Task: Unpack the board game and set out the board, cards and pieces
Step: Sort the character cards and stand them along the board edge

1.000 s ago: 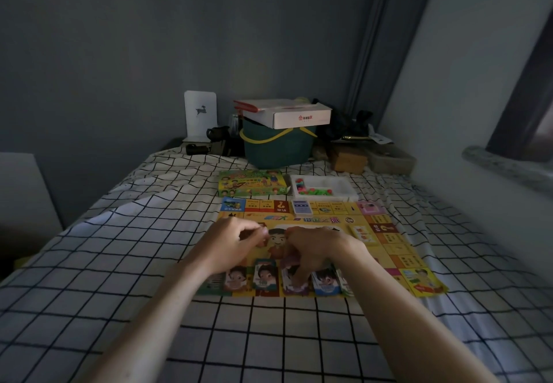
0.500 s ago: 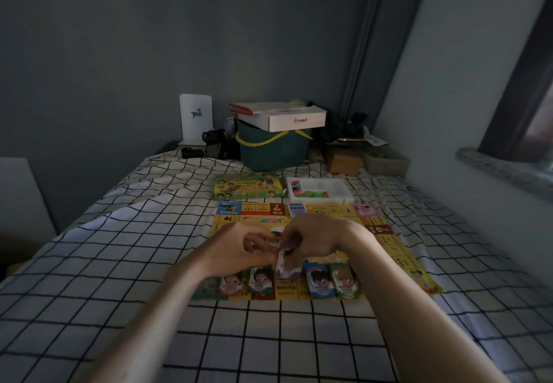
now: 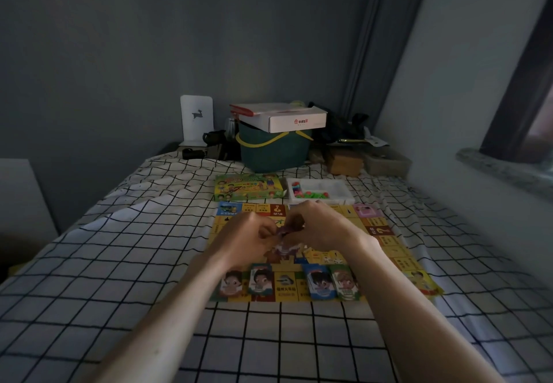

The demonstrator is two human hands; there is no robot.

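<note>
The small purple character card (image 3: 284,231) is held above the centre of the yellow square game board (image 3: 386,243), pinched between both hands. The left hand (image 3: 244,237) grips its left edge with curled fingers; the right hand (image 3: 321,227) grips its right edge, fingers curled over the top. The card's printed face cannot be read.

Compared with half a second ago, both hands are raised higher over the board and the purple card has left the near row, where a gap now shows between the remaining upright character cards: two on the left (image 3: 260,279) and two on the right (image 3: 320,285). One second ago the hands were low, at the row itself.

The board lies flat on the black-and-white checked bed sheet (image 3: 119,263). Just beyond its far edge sit the green printed game box (image 3: 248,186) and the white plastic tray of coloured pieces (image 3: 320,191), side by side. Behind them stand a dark green bucket with a yellow handle (image 3: 273,152), a white cardboard box (image 3: 287,116) on top of it, and a white panel with a deer mark (image 3: 196,119) against the wall
</note>
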